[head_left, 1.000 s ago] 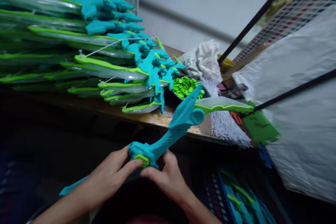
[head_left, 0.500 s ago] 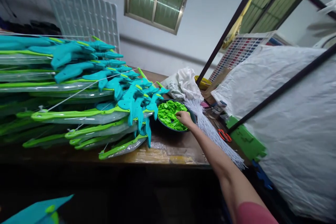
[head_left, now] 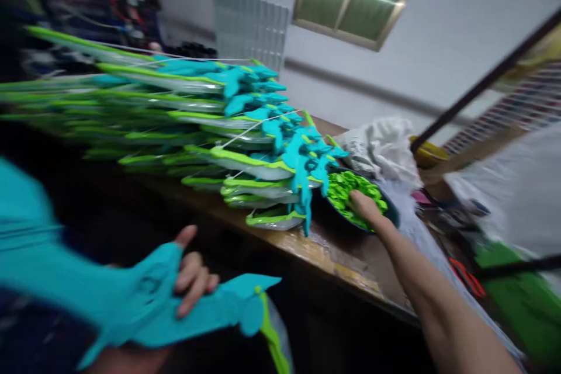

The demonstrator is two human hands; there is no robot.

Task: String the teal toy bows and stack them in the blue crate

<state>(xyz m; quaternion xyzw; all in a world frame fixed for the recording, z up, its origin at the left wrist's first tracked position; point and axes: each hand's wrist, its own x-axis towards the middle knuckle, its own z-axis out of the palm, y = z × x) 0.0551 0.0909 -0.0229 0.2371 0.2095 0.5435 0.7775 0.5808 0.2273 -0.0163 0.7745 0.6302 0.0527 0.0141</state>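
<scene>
My left hand (head_left: 196,280) is wrapped around the grip of a turquoise toy bow (head_left: 210,315), tilted across the lower left and blurred by motion. A lime-green limb with a clear part hangs from its right end. Farther off, my right hand (head_left: 364,207) reaches down into a dark round basin (head_left: 394,219) of small lime-green plastic pieces (head_left: 344,187). Its fingers are curled among the pieces, and their tips are hidden. Beside the basin, on its left, lies a large stack of similar turquoise and green bows (head_left: 263,169), some with white strings.
The wooden table (head_left: 315,251) has tape along its front edge. White sacks (head_left: 388,146) lie behind the basin, and a bundle of white cords (head_left: 405,204) runs along its right. Red-handled scissors (head_left: 467,277), a green foam mat (head_left: 508,292) and a dark metal bar (head_left: 486,85) are at the right.
The view has swung left, so the stack and basin appear farther right. My left hand and more of its bow have come into view. My right hand has sunk deeper among the green pieces.
</scene>
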